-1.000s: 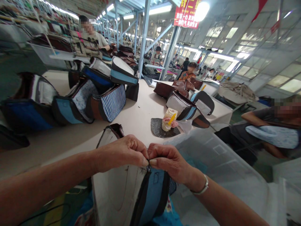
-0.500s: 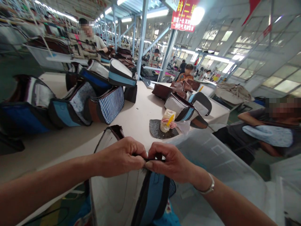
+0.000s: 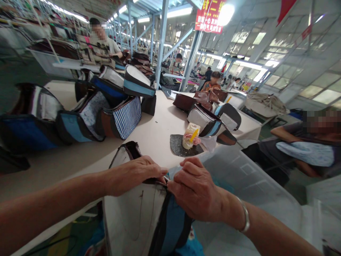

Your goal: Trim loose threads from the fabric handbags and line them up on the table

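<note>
Here it is, the unfinished bag [image 3: 130, 217], right below my two hands, its white panel facing me and its light-blue band [image 3: 173, 220] dropping away under my right palm. It's up against the near edge of the tabletop [image 3: 160, 142]; whether it rests on that edge I can't tell. My left hand [image 3: 138, 174] comes in over the white panel, thumb and fingers pinching the bag's dark upper edge. And my right hand [image 3: 198, 188], bracelet [image 3: 246, 215] at the wrist, meets it at that same corner, fingers curled tight on the edge, the fingertips hidden. A thin pale sliver shows between the two.

Now the change! Half a second ago both hands pinched thumb to forefinger, with a gap showing inside the right one's grip; now that right hand has rolled over, knuckles up, and covers the outlined rectangle on the band. The left has flattened out, and a small dark mark on the white panel has come into sight beneath it.

Over on the left side of the tabletop, the blue-striped bag [image 3: 127, 117] sits as it did, and the whitish roll [image 3: 188, 140] holds its place near the right edge, beside the translucent bin [image 3: 247, 170].
</note>
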`<state>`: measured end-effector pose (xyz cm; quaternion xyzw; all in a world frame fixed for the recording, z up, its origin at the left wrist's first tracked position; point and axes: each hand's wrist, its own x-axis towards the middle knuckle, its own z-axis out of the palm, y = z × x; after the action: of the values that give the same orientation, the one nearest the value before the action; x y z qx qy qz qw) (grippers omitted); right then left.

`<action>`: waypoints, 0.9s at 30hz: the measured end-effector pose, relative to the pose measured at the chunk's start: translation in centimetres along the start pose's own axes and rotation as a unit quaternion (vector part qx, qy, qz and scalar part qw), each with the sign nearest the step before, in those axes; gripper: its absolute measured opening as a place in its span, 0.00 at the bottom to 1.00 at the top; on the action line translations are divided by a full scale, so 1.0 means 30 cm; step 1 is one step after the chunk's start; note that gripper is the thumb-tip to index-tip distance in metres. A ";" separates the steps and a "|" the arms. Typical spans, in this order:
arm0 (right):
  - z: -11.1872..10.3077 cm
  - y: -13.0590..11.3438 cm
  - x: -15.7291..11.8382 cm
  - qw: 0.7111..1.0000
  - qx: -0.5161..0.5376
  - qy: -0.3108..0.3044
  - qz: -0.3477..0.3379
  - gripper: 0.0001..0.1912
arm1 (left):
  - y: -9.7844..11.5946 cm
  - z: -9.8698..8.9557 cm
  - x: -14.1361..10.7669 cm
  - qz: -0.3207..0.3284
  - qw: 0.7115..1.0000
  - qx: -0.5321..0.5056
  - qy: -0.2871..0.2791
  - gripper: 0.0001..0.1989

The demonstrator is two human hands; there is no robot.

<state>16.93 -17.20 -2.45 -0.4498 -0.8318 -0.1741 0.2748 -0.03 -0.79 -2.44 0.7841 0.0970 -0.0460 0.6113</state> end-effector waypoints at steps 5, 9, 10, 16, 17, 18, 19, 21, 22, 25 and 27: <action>-0.015 -0.031 -0.015 1.000 -0.008 0.004 -0.026 0.07 | -0.010 0.009 0.002 -0.010 0.992 -0.061 -0.111 0.26; -0.029 -0.014 -0.039 0.961 0.252 0.012 0.112 0.10 | 0.022 0.014 -0.026 0.006 0.994 0.006 -0.112 0.26; -0.032 0.000 -0.043 0.929 0.331 0.006 0.164 0.12 | 0.038 0.015 -0.035 0.022 0.993 0.042 -0.106 0.25; -0.065 0.106 0.001 0.740 0.580 -0.148 0.308 0.19 | 0.136 0.032 -0.075 0.114 0.971 0.205 -0.048 0.18; -0.074 0.122 0.020 0.740 0.578 -0.177 0.296 0.19 | 0.144 0.034 -0.078 0.118 0.968 0.219 -0.044 0.18; -0.083 0.137 0.041 0.748 0.567 -0.203 0.279 0.18 | 0.151 0.035 -0.080 0.118 0.965 0.232 -0.041 0.18; -0.092 0.150 0.061 0.756 0.555 -0.228 0.261 0.17 | 0.155 0.034 -0.082 0.120 0.962 0.244 -0.037 0.18; -0.105 0.170 0.094 0.756 0.545 -0.273 0.237 0.14 | 0.159 0.031 -0.085 0.123 0.956 0.263 -0.031 0.18; -0.109 0.175 0.106 0.748 0.547 -0.292 0.237 0.12 | 0.159 0.030 -0.087 0.126 0.954 0.270 -0.026 0.17; -0.113 0.171 0.125 0.714 0.554 -0.333 0.267 0.12 | 0.149 0.030 -0.089 0.137 0.949 0.284 -0.010 0.16; -0.113 0.152 0.128 0.715 0.528 -0.355 0.290 0.11 | 0.135 0.031 -0.087 0.151 0.949 0.277 0.003 0.16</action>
<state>20.10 -14.07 2.77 -0.4796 -0.6538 0.5540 0.1889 -1.69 -2.89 1.68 0.9280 -0.0371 0.0239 0.3699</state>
